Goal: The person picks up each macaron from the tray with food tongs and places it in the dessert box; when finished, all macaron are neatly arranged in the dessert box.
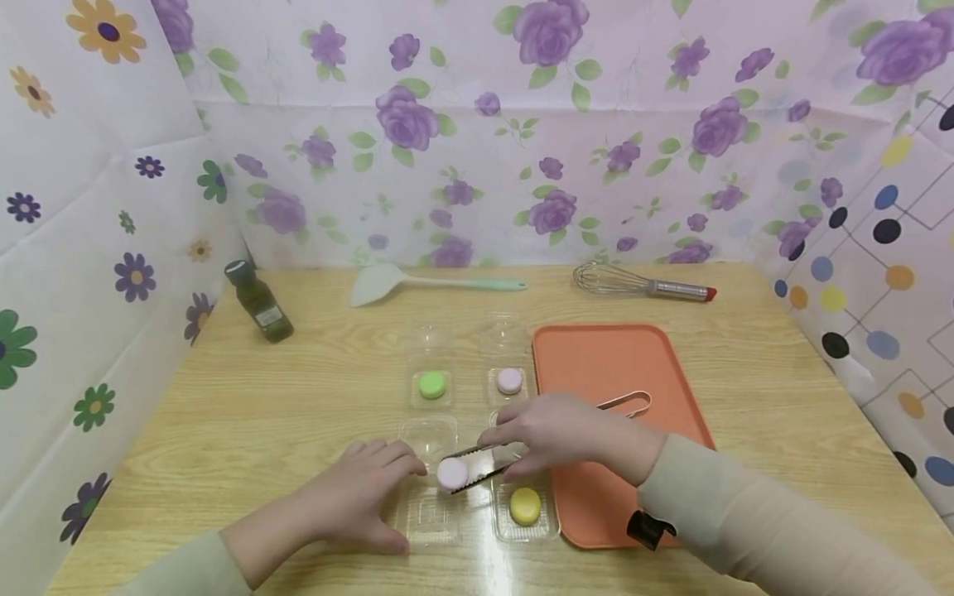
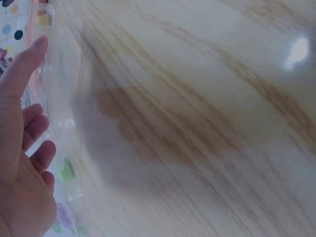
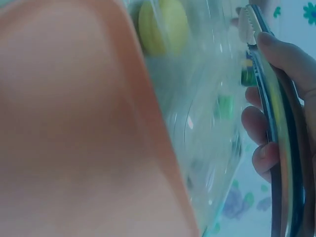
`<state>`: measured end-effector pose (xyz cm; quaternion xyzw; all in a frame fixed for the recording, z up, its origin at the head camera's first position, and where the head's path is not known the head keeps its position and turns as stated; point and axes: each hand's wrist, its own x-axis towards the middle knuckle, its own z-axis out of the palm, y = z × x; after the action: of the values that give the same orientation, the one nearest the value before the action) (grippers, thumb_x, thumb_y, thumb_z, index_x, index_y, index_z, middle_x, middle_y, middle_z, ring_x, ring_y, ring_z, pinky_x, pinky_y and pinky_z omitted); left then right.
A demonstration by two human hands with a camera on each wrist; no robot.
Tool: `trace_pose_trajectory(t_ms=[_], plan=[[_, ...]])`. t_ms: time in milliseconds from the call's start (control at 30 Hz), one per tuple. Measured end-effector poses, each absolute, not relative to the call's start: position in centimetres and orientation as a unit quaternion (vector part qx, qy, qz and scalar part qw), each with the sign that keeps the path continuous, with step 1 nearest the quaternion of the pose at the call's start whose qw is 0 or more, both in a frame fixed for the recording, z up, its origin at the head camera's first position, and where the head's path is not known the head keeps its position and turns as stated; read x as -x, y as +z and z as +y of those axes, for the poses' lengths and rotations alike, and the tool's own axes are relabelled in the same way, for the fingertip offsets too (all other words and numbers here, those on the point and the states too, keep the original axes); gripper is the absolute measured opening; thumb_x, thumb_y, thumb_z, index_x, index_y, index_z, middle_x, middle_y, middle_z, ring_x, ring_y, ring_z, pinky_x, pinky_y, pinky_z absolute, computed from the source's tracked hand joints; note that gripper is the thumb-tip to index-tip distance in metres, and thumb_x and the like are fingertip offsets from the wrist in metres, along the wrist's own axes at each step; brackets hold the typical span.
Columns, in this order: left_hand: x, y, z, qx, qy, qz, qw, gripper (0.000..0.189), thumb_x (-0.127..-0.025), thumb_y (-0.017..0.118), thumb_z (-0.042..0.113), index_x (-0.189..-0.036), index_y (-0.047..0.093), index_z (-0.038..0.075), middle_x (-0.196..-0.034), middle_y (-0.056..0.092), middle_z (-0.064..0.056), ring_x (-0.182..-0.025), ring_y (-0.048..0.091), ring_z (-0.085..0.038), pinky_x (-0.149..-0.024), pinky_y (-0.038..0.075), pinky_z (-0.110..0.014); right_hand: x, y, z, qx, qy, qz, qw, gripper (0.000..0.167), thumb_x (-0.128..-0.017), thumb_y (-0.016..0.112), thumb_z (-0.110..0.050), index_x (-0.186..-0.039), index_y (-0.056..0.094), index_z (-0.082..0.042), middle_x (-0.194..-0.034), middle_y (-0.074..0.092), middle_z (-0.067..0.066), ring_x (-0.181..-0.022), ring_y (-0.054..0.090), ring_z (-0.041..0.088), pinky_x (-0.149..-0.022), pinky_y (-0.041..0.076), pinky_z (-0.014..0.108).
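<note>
Head view: gripping one pair of tongs (image 1: 484,477) at lower centre with the right hand (image 1: 555,430), curling thumb and fingers round the arms. Pinching one pink macaron (image 1: 451,474) between the toothed tips, parted only to its width, presumably to spare it bare fingers. Holding it at lower centre, above the lower-left box (image 1: 432,520). Resting the left hand (image 1: 358,497) just left of that box, loosely spread and gripping nothing visible, perhaps for steadying; not showing clearly any contact.

Counting four clear boxes, all lying with lids folded back, probably for access from above. Counting three more macarons, one per box: green (image 1: 431,384) left of centre, a second pink (image 1: 509,381) near centre, yellow (image 1: 525,507) at lower centre. Lying right of centre, seemingly for right-hand reach: one tray (image 1: 604,356). Lying farther off, likely out of the way: one bottle (image 1: 264,306) at left, one spatula (image 1: 376,285) above centre, one whisk (image 1: 641,283) right of centre.
</note>
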<state>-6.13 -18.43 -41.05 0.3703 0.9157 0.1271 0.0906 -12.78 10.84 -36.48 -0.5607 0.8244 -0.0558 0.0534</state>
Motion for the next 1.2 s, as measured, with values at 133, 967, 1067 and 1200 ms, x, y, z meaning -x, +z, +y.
trace_pose_trajectory(t_ms=[133,967,1067,1200], plan=[[6.2,-41.0,-18.4,-0.366,0.130,0.917,0.096,0.078,-0.059,0.077,0.060,-0.121,0.053,0.020,-0.117,0.049,0.012,-0.099,0.043,-0.010,-0.079,0.033,-0.031,12.3,-36.6,9.8,0.571,-0.044,0.818,0.055,0.044,-0.080,0.069,-0.046,-0.119,0.063,-0.027,-0.092,0.058,-0.010,-0.066,0.050,0.001,-0.051,0.040,0.017],[6.0,-41.2,-18.3,-0.368,0.132,0.917,0.080,0.078,-0.058,0.075,0.064,-0.119,0.054,0.019,-0.115,0.050,0.011,-0.096,0.044,-0.010,-0.078,0.033,-0.030,10.5,-37.4,6.9,0.562,0.041,0.824,0.051,0.044,-0.075,0.071,-0.051,-0.116,0.065,-0.034,-0.080,0.053,-0.013,-0.054,0.039,0.000,-0.041,0.032,0.016],[6.0,-41.1,-18.3,-0.370,0.132,0.917,0.075,0.078,-0.058,0.075,0.063,-0.118,0.054,0.019,-0.114,0.050,0.011,-0.095,0.044,-0.010,-0.077,0.032,-0.030,10.5,-37.4,6.9,0.559,0.050,0.826,0.046,0.045,-0.075,0.070,-0.053,-0.115,0.065,-0.034,-0.081,0.053,-0.013,-0.054,0.040,0.001,-0.040,0.033,0.017],[6.1,-41.0,-18.2,-0.368,0.129,0.917,0.079,0.078,-0.058,0.075,0.063,-0.118,0.055,0.018,-0.114,0.050,0.011,-0.095,0.043,-0.010,-0.078,0.032,-0.030,10.6,-37.4,6.9,0.563,0.051,0.824,0.038,0.044,-0.075,0.070,-0.054,-0.113,0.065,-0.034,-0.080,0.053,-0.012,-0.055,0.041,0.001,-0.040,0.034,0.018]])
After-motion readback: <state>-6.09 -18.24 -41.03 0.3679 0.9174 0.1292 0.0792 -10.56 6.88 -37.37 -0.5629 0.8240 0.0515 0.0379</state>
